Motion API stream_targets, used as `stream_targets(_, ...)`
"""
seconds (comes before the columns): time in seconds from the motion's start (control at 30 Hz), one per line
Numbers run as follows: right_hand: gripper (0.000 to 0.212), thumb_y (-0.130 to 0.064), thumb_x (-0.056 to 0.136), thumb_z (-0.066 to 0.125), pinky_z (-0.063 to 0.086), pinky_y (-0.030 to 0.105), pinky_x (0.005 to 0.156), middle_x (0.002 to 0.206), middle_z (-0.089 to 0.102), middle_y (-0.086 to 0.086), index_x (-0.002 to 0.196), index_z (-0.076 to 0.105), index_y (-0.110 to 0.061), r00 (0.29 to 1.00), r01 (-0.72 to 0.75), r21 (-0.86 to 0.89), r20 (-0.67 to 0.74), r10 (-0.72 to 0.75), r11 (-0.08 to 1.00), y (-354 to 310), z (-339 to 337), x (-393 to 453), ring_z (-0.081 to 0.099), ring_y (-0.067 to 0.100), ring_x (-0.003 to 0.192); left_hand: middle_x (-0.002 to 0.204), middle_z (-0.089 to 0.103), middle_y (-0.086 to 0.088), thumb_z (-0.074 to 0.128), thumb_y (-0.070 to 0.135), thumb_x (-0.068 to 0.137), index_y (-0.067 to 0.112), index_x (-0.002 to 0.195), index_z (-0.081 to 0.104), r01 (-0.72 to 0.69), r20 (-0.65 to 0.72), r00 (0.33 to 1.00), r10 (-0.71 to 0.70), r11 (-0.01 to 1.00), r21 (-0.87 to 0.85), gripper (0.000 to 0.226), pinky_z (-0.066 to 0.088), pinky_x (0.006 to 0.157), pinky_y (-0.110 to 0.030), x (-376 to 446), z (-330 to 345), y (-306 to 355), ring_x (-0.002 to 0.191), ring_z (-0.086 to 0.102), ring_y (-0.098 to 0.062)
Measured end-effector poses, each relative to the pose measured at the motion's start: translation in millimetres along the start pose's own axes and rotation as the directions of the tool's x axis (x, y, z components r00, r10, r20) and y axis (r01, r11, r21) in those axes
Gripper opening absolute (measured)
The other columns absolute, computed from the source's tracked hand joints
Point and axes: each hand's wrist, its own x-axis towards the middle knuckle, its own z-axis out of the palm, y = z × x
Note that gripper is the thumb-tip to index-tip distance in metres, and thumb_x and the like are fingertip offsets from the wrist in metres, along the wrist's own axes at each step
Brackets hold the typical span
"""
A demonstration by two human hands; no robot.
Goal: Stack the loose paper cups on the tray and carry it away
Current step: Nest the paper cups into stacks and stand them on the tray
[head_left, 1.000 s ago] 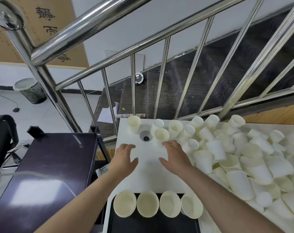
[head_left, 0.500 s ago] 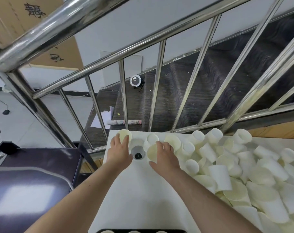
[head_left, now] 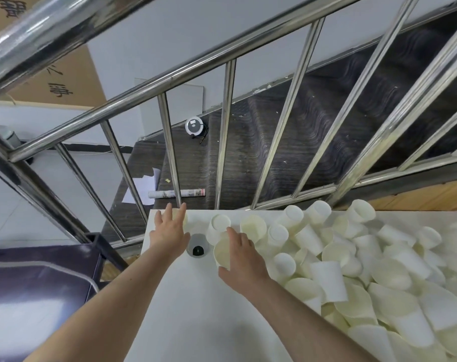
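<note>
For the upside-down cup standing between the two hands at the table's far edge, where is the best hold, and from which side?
Grip the upside-down cup around its side wall, coming from above and the near side. Its closed base faces up, so there is no rim to pinch. The right hand is nearest but already curls on a tilted cup; the left hand covers another. A neighbouring cup crowds its right flank.

Left hand and right hand each reach a paper cup on the white table.

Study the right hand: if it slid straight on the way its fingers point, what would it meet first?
The right hand already lies on an open-mouthed paper cup; next in line, probably, the overturned paper cup just beyond, though depth is unclear.
</note>
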Motion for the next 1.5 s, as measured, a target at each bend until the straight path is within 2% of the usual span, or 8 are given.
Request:
stream_targets(0.1, 0.086, -0.024, 0.082, 0.062, 0.047, 0.035, 0.090, 0.136, 0.031, 0.006, 0.151, 0.010, -0.021, 1.000, 0.011, 0.002, 0.000, -0.011, 1.000, 3.1, -5.2, -8.9, 0.039, 0.026, 0.124, 0.150, 0.020, -0.007, 0.051, 0.023, 0.093, 0.028, 0.149, 0.009, -0.026, -0.036, 0.999, 0.025, 1.000, -0.014, 0.070, 0.040, 0.099, -0.044, -4.2, -0.4, 3.5, 0.133, 0.023, -0.033)
stream_targets(0.2, 0.084, -0.024, 0.081, 0.062, 0.047, 0.035, 0.088, 0.135, 0.028, 0.005, 0.149, 0.014, -0.023, 1.000, 0.023, -0.006, 0.001, -0.023, 1.000, 4.1, -10.3, -17.9, 0.038, 0.026, 0.123, 0.141, 0.030, -0.009, 0.058, 0.025, 0.087, 0.025, 0.147, 0.017, -0.041, -0.044, 0.998, 0.039, 0.998, -0.047, 0.073, 0.044, 0.092, -0.041, -20.0, -4.7, 5.6, 0.125, 0.032, -0.031)
stream_targets(0.43, 0.073, -0.020, 0.078, 0.062, 0.049, 0.034, 0.092, 0.138, 0.021, 0.001, 0.144, 0.031, -0.029, 0.996, 0.084, 0.079, -0.025, -0.083, 0.993, 5.7, -27.3, -62.0, 0.037, 0.022, 0.128, 0.131, 0.036, -0.002, 0.067, 0.033, 0.079, 0.026, 0.139, 0.037, -0.170, -0.145, 0.980, 0.137, 0.954, -0.247, 0.067, 0.046, 0.088, -0.035, -93.0, -20.8, -1.5, 0.122, 0.038, -0.024)
stream_targets(0.63, 0.072, -0.020, 0.078, 0.062, 0.046, 0.025, 0.088, 0.137, 0.018, -0.009, 0.141, 0.032, -0.034, 0.995, 0.092, 0.131, -0.045, -0.087, 0.987, 18.8, -51.0, -129.0, 0.042, 0.013, 0.119, 0.123, 0.039, 0.009, 0.071, 0.037, 0.077, 0.032, 0.134, 0.041, -0.368, -0.166, 0.930, 0.329, 0.802, -0.470, 0.066, 0.034, 0.088, -0.017, -172.8, -30.5, 10.3, 0.109, 0.045, -0.009)
stream_targets(0.83, 0.074, -0.020, 0.080, 0.060, 0.045, 0.023, 0.091, 0.137, 0.021, -0.010, 0.145, 0.027, -0.034, 0.997, 0.001, 0.058, 0.073, -0.005, 0.998, 27.8, -58.6, -192.2, 0.039, 0.010, 0.123, 0.127, 0.033, 0.017, 0.067, 0.046, 0.076, 0.035, 0.140, 0.032, -0.485, -0.055, 0.858, 0.511, 0.769, -0.417, 0.074, 0.041, 0.094, -0.020, -233.6, -17.9, 23.6, 0.116, 0.043, -0.006)
stream_targets(1.03, 0.076, -0.022, 0.079, 0.061, 0.036, 0.015, 0.069, 0.137, 0.025, -0.007, 0.147, 0.027, -0.031, 0.987, -0.029, -0.018, 0.157, 0.032, 0.999, 33.9, -50.5, -228.2, 0.038, 0.006, 0.100, 0.129, 0.033, 0.013, 0.065, 0.045, 0.076, 0.033, 0.140, 0.031, -0.523, 0.072, 0.822, 0.564, 0.800, -0.296, 0.074, 0.044, 0.093, -0.027, -263.3, 0.9, 34.6, 0.118, 0.040, -0.008)
stream_targets(1.23, 0.077, -0.021, 0.078, 0.062, 0.038, 0.021, 0.078, 0.135, 0.028, -0.004, 0.147, 0.027, -0.030, 0.982, -0.040, -0.053, 0.182, 0.049, 0.998, 34.5, -33.8, -246.4, 0.044, 0.012, 0.113, 0.132, 0.033, 0.009, 0.064, 0.041, 0.076, 0.031, 0.141, 0.030, -0.564, 0.161, 0.788, 0.594, 0.802, -0.197, 0.074, 0.044, 0.090, -0.027, -278.5, 18.0, 36.4, 0.122, 0.037, -0.012)
stream_targets(1.5, 0.078, -0.024, 0.079, 0.063, 0.045, 0.025, 0.090, 0.134, 0.031, -0.005, 0.147, 0.027, -0.032, 0.983, -0.011, -0.041, 0.184, 0.018, 0.999, 33.8, -17.6, -250.5, 0.042, 0.014, 0.122, 0.137, 0.032, 0.002, 0.061, 0.033, 0.080, 0.029, 0.144, 0.027, -0.598, 0.212, 0.779, 0.590, 0.801, -0.029, 0.073, 0.037, 0.099, -0.031, -282.2, 36.4, 42.6, 0.123, 0.039, -0.019)
